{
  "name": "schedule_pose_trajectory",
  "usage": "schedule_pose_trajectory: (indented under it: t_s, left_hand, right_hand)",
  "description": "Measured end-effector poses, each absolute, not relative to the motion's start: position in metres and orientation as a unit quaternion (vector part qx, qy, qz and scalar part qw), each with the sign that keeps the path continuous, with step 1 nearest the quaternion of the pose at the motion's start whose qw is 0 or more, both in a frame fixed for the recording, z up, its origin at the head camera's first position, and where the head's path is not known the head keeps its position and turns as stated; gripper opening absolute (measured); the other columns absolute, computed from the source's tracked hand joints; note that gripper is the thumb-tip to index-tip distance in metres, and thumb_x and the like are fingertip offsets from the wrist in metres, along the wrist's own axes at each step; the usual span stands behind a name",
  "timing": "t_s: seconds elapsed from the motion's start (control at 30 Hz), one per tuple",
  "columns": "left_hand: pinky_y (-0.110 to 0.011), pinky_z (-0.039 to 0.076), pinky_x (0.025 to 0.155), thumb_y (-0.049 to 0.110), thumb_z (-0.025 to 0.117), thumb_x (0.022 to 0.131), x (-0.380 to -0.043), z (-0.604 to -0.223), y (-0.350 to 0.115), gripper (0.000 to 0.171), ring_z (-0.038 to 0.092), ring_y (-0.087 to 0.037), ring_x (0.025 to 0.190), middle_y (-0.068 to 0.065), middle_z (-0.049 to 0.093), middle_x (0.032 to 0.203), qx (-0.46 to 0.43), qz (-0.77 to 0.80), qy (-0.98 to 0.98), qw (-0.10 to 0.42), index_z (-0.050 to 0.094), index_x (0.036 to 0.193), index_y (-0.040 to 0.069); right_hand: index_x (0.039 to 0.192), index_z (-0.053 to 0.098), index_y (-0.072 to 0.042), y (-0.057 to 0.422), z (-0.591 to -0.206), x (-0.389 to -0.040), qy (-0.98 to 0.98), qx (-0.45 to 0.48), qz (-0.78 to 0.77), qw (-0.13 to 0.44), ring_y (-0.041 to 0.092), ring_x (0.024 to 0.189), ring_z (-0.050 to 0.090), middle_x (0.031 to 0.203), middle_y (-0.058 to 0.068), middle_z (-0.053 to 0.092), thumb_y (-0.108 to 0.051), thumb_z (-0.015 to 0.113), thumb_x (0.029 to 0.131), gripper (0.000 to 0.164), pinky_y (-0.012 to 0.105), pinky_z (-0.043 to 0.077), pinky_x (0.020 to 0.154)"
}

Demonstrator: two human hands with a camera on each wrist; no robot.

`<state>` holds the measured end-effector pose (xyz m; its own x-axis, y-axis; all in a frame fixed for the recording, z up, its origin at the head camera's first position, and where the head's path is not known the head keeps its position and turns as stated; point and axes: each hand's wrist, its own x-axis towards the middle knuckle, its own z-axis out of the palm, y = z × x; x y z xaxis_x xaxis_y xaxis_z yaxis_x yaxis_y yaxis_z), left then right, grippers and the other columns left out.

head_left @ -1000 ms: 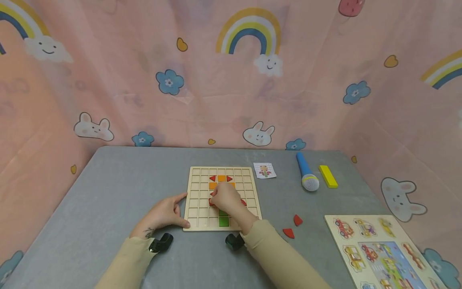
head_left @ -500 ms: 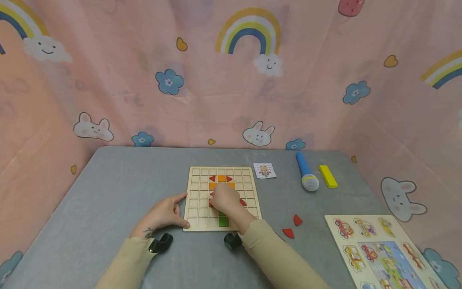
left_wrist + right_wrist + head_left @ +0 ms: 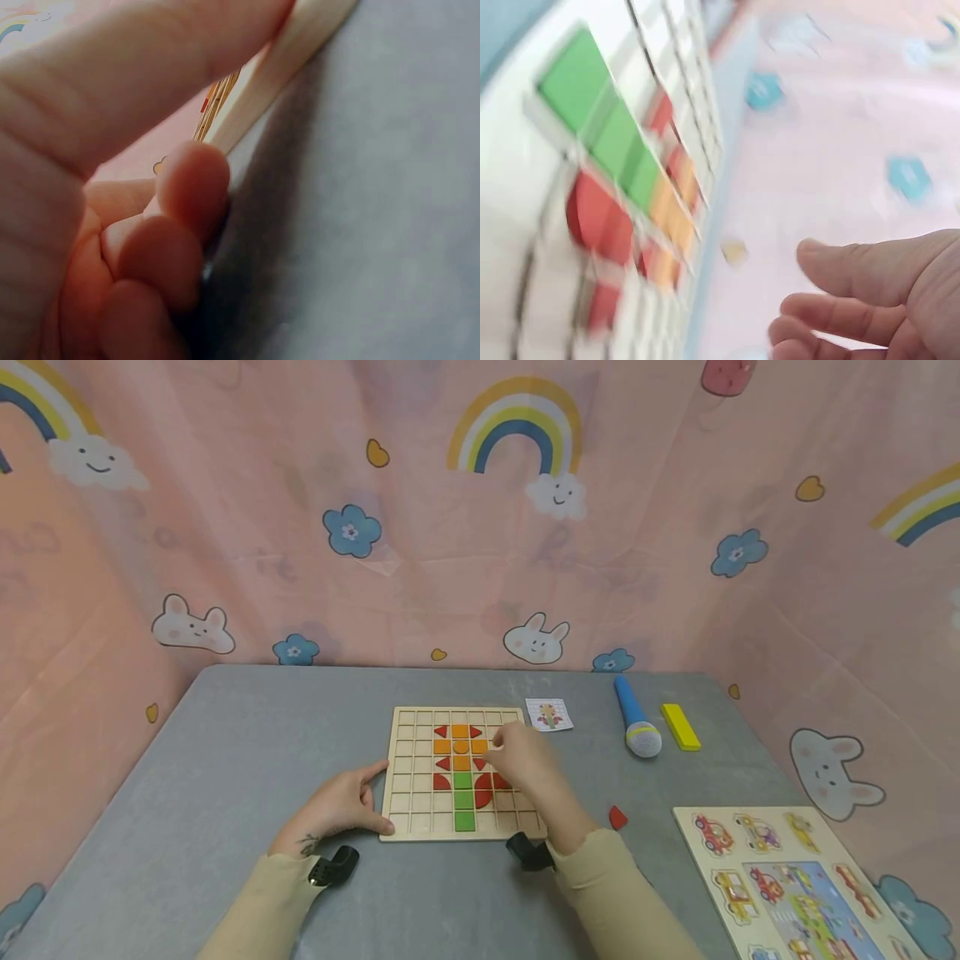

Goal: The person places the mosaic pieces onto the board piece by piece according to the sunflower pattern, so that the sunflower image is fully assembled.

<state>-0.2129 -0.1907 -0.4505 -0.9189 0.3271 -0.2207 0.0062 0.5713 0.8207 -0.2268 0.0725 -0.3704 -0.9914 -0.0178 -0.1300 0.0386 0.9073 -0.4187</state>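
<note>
A wooden grid board (image 3: 416,802) lies on the table. Green squares (image 3: 464,800) form a stem on it, below orange pieces (image 3: 461,762) and small red triangles. Red rounded pieces (image 3: 483,791) sit either side of the stem. My left hand (image 3: 337,806) rests against the board's left edge, index finger and thumb spread apart; the left wrist view shows the other fingers bent beside the rim (image 3: 251,97). Above the board's right half hovers my right hand (image 3: 528,760). In the right wrist view its loosely bent fingers (image 3: 840,315) hold nothing visible.
A loose red piece (image 3: 617,817) lies right of my right forearm. Behind it are a small pattern card (image 3: 549,715), a blue toy microphone (image 3: 636,718) and a yellow block (image 3: 680,727). A picture puzzle board (image 3: 720,893) occupies the front right.
My right hand has lifted off the middle of the board and moved right, uncovering the pieces there. One loose red piece is now hidden by my right sleeve. The left hand stays put.
</note>
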Motion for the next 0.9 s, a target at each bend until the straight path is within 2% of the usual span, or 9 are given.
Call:
schedule_pose_trajectory:
  t_s: [0.1,0.2,0.27,0.37,0.5,0.7,0.9]
  left_hand:
    - [-0.025,0.029,0.042,0.018,0.089,0.054,-0.213,-0.449,-0.190,0.107,0.036,-0.008,0.044,0.001,0.047,0.051,0.095,0.452,0.869,0.177,0.033,0.144,0.007]
    - [-0.025,0.030,0.043,0.018,0.089,0.054,-0.213,-0.449,-0.190,0.106,0.036,-0.009,0.044,0.001,0.047,0.051,0.097,0.450,0.870,0.176,0.032,0.144,0.007]
    - [-0.025,0.030,0.043,0.018,0.089,0.054,-0.213,-0.449,-0.191,0.107,0.036,-0.009,0.044,0.001,0.047,0.052,0.097,0.448,0.871,0.176,0.032,0.144,0.007]
    - [-0.025,0.029,0.043,0.019,0.089,0.054,-0.213,-0.449,-0.192,0.107,0.036,-0.009,0.044,0.001,0.047,0.052,0.096,0.445,0.873,0.175,0.033,0.144,0.008]
    - [-0.025,0.029,0.043,0.019,0.089,0.054,-0.213,-0.449,-0.192,0.107,0.037,-0.009,0.044,0.001,0.047,0.052,0.096,0.443,0.874,0.176,0.033,0.144,0.009]
    - [-0.025,0.029,0.043,0.020,0.089,0.054,-0.212,-0.449,-0.191,0.107,0.037,-0.009,0.044,0.001,0.048,0.052,0.096,0.444,0.873,0.177,0.032,0.144,0.008]
    - [-0.024,0.029,0.043,0.019,0.089,0.054,-0.211,-0.448,-0.191,0.107,0.036,-0.009,0.044,0.001,0.047,0.052,0.091,0.448,0.871,0.180,0.032,0.144,0.008]
  right_hand:
    - [0.111,0.063,0.001,0.112,-0.366,-0.222,0.971,0.049,-0.221,0.076,0.024,0.087,0.059,0.113,0.016,0.063,-0.021,0.065,0.084,0.035,0.041,0.048,0.076]
    - [0.110,0.061,0.005,0.150,-0.368,-0.212,0.974,0.093,-0.184,0.089,0.027,0.086,0.059,0.109,0.020,0.062,-0.019,0.065,0.083,0.036,0.043,0.048,0.074]
    - [0.105,0.061,0.005,0.171,-0.372,-0.204,0.973,0.119,-0.163,0.107,0.027,0.080,0.057,0.101,0.019,0.062,-0.016,0.062,0.084,0.031,0.042,0.047,0.068]
    - [0.089,0.062,0.003,0.192,-0.379,-0.192,0.973,0.138,-0.133,0.131,0.027,0.071,0.054,0.085,0.016,0.060,-0.012,0.058,0.084,0.017,0.039,0.045,0.059]
    - [0.081,0.060,0.000,0.204,-0.393,-0.185,0.969,0.147,-0.123,0.154,0.027,0.068,0.050,0.077,0.013,0.056,-0.008,0.053,0.084,0.011,0.037,0.041,0.056]
    - [0.085,0.060,0.003,0.208,-0.405,-0.181,0.976,0.133,-0.110,0.135,0.028,0.070,0.052,0.080,0.016,0.058,-0.007,0.051,0.084,0.013,0.042,0.043,0.058]
    - [0.089,0.066,-0.003,0.201,-0.401,-0.186,0.973,0.115,-0.141,0.143,0.025,0.073,0.054,0.082,0.011,0.062,-0.007,0.057,0.081,0.013,0.040,0.044,0.062]
